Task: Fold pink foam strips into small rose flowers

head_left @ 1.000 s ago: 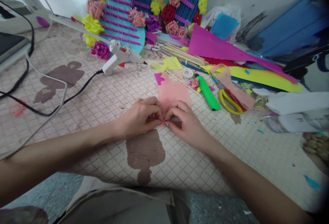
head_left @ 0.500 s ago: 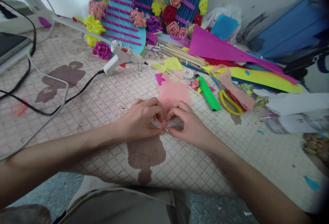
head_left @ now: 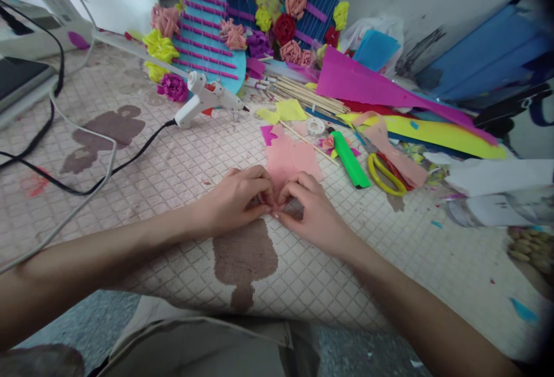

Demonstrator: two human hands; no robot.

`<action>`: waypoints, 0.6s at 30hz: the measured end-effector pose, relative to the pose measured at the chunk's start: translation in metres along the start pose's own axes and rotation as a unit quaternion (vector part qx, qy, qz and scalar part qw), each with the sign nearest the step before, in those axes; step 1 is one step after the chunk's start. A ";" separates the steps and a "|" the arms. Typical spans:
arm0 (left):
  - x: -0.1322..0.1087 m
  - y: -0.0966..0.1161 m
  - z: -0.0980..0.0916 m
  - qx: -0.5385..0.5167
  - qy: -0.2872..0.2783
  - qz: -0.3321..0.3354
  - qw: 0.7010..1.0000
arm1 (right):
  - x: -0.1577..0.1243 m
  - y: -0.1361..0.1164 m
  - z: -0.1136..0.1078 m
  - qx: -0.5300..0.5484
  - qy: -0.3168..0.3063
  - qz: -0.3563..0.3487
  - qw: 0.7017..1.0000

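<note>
The left hand (head_left: 240, 199) has brought its thumb up to the curled fingers; it and the right hand (head_left: 312, 214), both nearly closed, pinch pink paper (head_left: 291, 160), extending toward twelve o'clock. Its near edge seems held more tightly.

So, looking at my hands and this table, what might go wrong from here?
The pink paper pinched between your left hand and right hand looks thin and might tear. The glue gun, if hot, could mark the yellow scrap near its tip. The white cable by your left arm could snag.
</note>
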State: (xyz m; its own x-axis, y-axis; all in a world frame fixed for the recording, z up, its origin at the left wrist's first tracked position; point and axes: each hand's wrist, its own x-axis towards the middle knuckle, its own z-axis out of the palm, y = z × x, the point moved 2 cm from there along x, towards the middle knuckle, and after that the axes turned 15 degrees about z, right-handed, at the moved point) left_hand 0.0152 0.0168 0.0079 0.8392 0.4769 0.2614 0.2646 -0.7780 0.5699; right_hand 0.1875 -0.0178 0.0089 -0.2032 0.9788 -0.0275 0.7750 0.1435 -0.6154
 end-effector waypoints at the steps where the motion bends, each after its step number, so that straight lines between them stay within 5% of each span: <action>1: 0.000 0.000 0.000 0.001 0.001 0.001 1.000 | 0.000 0.000 -0.001 0.001 -0.002 0.000 1.000; 18: 0.001 0.001 0.000 -0.001 0.008 0.005 1.000 | 0.003 0.003 0.002 0.013 0.006 0.011 1.000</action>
State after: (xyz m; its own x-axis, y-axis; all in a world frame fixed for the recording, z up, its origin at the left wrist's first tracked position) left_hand 0.0165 0.0166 0.0090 0.8346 0.4748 0.2794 0.2546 -0.7821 0.5688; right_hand 0.1883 -0.0147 0.0052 -0.1781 0.9835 -0.0324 0.7640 0.1175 -0.6344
